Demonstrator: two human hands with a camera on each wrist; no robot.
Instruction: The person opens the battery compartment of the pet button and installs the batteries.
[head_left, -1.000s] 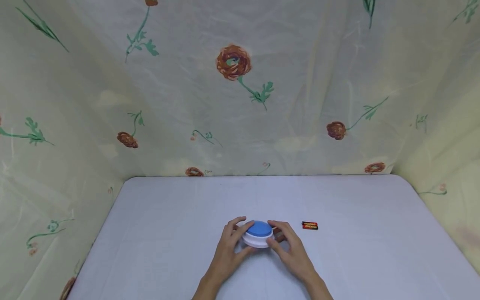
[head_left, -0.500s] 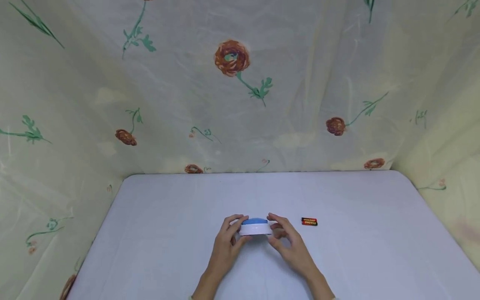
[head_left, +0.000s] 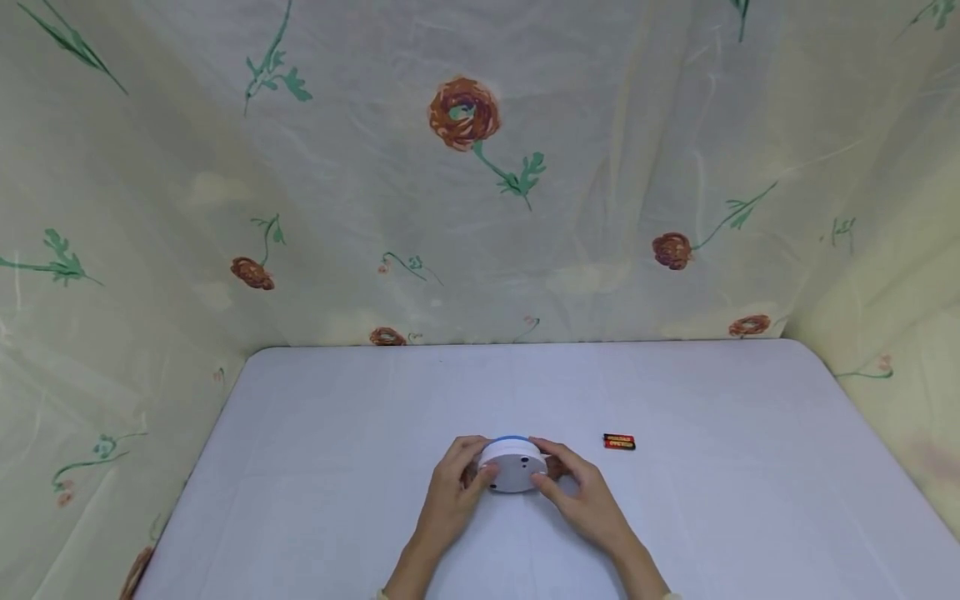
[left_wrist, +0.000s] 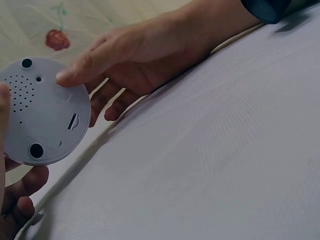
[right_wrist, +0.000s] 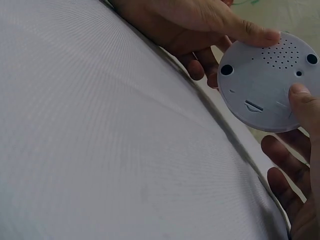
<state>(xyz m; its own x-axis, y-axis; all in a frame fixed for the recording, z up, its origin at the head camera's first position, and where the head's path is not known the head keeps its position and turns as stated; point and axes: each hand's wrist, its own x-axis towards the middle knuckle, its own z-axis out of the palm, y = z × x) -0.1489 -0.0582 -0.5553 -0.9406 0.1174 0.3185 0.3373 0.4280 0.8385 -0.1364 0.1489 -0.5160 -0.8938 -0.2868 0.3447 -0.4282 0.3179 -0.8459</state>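
In the head view a round white push button (head_left: 513, 472) is held tipped up, its flat underside facing me and only a thin edge of its blue top showing. My left hand (head_left: 453, 483) grips its left side, the thumb on the underside and fingers behind. On the other side my right hand (head_left: 581, 492) grips it the same way. The right wrist view shows the underside (right_wrist: 265, 85) with dark round feet, a patch of speaker holes and a slotted cover tab (right_wrist: 253, 106). The left thumb (right_wrist: 267, 37) lies by the speaker holes.
Two small red-and-black batteries (head_left: 618, 442) lie side by side on the white-covered table (head_left: 337, 467), right of the hands. A flower-printed curtain (head_left: 570, 250) hangs behind the table and along both sides.
The push button has tilted from blue top up to its underside facing me, both hands turning it. The right thumb has come onto the underside. The batteries stay where they were.
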